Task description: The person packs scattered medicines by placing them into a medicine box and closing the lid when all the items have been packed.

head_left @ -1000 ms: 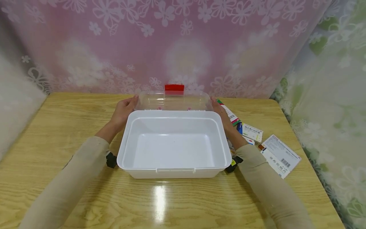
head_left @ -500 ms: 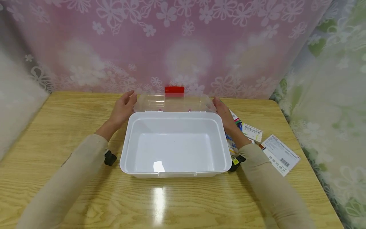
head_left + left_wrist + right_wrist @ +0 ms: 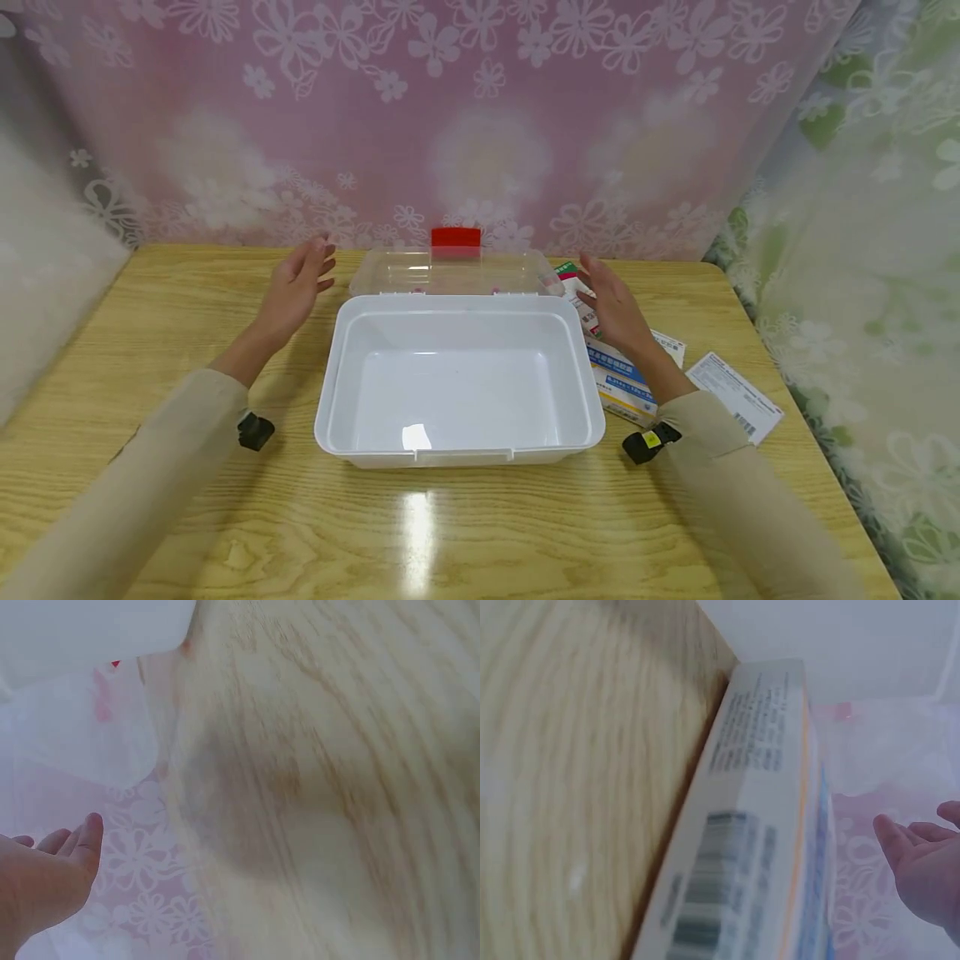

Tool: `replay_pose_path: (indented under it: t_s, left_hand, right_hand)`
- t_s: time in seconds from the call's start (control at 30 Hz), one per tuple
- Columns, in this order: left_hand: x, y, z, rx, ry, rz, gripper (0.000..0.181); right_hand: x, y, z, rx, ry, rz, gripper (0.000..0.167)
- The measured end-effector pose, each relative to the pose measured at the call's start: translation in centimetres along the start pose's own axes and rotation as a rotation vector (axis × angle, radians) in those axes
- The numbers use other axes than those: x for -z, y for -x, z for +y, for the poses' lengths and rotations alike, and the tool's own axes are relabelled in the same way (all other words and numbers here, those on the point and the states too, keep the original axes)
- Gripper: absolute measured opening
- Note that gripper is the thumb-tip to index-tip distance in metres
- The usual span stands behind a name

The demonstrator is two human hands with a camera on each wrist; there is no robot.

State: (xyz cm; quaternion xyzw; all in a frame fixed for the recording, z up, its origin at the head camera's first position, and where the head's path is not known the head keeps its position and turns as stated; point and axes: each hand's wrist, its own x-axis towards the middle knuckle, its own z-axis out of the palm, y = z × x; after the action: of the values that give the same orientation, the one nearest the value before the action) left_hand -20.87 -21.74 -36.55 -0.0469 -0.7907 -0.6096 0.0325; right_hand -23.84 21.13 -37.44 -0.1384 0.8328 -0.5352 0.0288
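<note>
The white box (image 3: pixel 457 392) stands upright on the wooden table (image 3: pixel 262 517), and its transparent lid (image 3: pixel 487 273) is folded back behind it, with a red clip (image 3: pixel 456 237) at the far edge. The left hand (image 3: pixel 291 287) is in the air to the left of the lid, apart from it; its fingers are loosely extended and hold nothing. The right hand (image 3: pixel 618 308) is on the other side, also with relaxed fingers, holding nothing; in the head view it covers a part of a white carton with red and green ends (image 3: pixel 587 318). One blue and white carton (image 3: pixel 621 375) lies just beside the box, and one white carton with barcode (image 3: pixel 735 392) lies farther to the right.
</note>
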Motion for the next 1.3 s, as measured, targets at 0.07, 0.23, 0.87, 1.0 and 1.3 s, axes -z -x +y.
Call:
replay_pose_path:
  t_s: [0.07, 0.23, 0.87, 1.0, 1.3]
  left_hand:
    - [0.3, 0.6, 0.4, -0.013, -0.01, -0.012, 0.061]
    - [1.2, 2.1, 1.0, -0.039, -0.048, -0.044, 0.06]
    - [1.1, 9.2, 2.6, -0.093, -0.205, -0.086, 0.049]
    - [0.8, 10.3, 2.5, -0.061, -0.218, -0.114, 0.051]
    - [-0.7, 12.2, 2.2, -0.066, -0.114, -0.156, 0.053]
  right_hand:
    - [0.4, 0.5, -0.3, 0.021, 0.009, -0.013, 0.059]
    - [1.0, 1.8, -1.3, 0.086, 0.032, -0.048, 0.054]
    - [1.4, 7.9, -3.1, 0.209, 0.31, -0.113, 0.051]
    - [1.2, 8.9, -3.1, 0.192, 0.344, -0.118, 0.053]
    - [0.6, 10.8, -3.5, 0.195, 0.286, -0.148, 0.056]
